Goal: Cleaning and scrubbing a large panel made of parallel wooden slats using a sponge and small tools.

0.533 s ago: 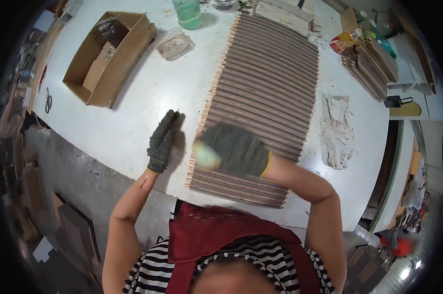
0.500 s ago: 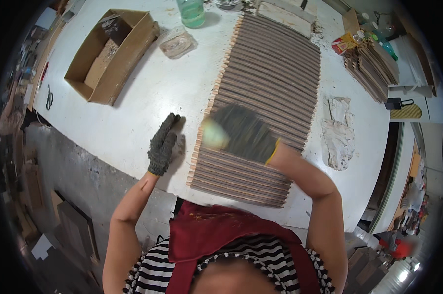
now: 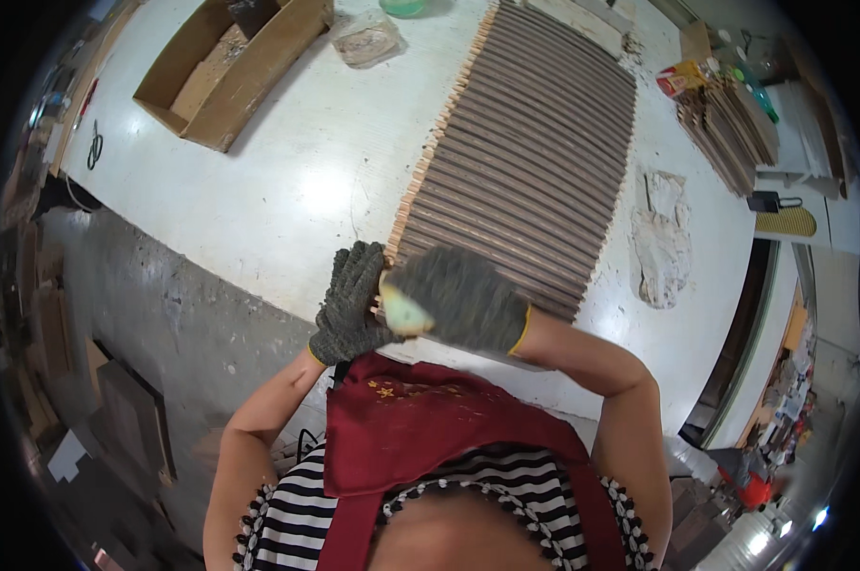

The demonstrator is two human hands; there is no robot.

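Observation:
A row of long narrow grey-brown strips (image 3: 535, 162) with pale wooden ends lies side by side across the white table. My gloved right hand (image 3: 463, 300) is over the near strips, its fingers closed round a pale green-yellow lump (image 3: 406, 314), perhaps a sponge; its exact kind is unclear. Just left of that lump, my gloved left hand (image 3: 352, 305) rests along the strips' left ends at the near table edge, fingers stretched out. Both gloves are dark grey knit with yellow cuffs. The nearest strips are partly hidden under my hands.
A long open cardboard box (image 3: 249, 86) stands at the far left, beside a clear plastic bag (image 3: 368, 40). Scissors (image 3: 95, 147) lie near the left edge. On the right are a crumpled whitish cloth (image 3: 661, 243) and a stack of brown boards (image 3: 730, 133).
My left hand has moved right and nearer, up against the strips' ends. The right hand has come nearer with the pale lump. The view has shifted, with the table higher in the picture.

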